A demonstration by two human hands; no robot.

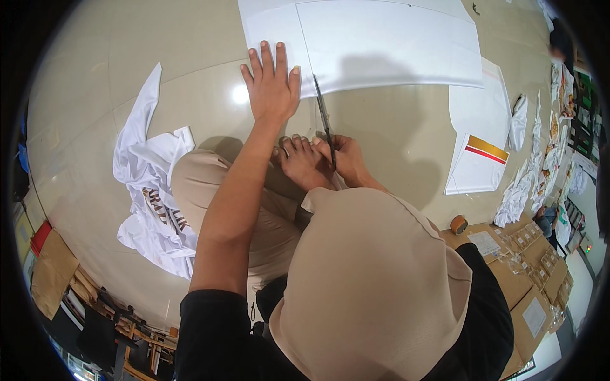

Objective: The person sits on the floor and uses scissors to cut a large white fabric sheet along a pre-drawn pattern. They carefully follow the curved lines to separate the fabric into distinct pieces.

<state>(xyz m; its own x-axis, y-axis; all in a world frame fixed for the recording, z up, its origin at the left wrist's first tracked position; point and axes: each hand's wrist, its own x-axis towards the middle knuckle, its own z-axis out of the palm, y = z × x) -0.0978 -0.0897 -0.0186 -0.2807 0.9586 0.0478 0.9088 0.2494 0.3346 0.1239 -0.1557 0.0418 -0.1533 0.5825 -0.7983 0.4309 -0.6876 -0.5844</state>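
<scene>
A wide white sheet, seemingly fabric (pixel 394 47), lies on the floor in front of me, with a thin dark line running down it toward its near edge. My left hand (pixel 272 89) rests flat on the sheet's near left corner, its fingers spread. In my right hand (pixel 348 159) is a pair of scissors (pixel 324 114), pointing away from me. The blade tips meet the sheet's near edge close to the dark line, just right of my left thumb. My bare foot (pixel 305 164) is on the floor beside my right hand.
A crumpled white printed garment (pixel 152 190) lies at left. White pieces (pixel 480 127), one with gold and red stripes, lie at right. Cardboard boxes (pixel 521 273) and a brown tape roll (pixel 458 223) stand at lower right. Cloth scraps (pixel 527 184) line the right side; a chair (pixel 105 330) is lower left.
</scene>
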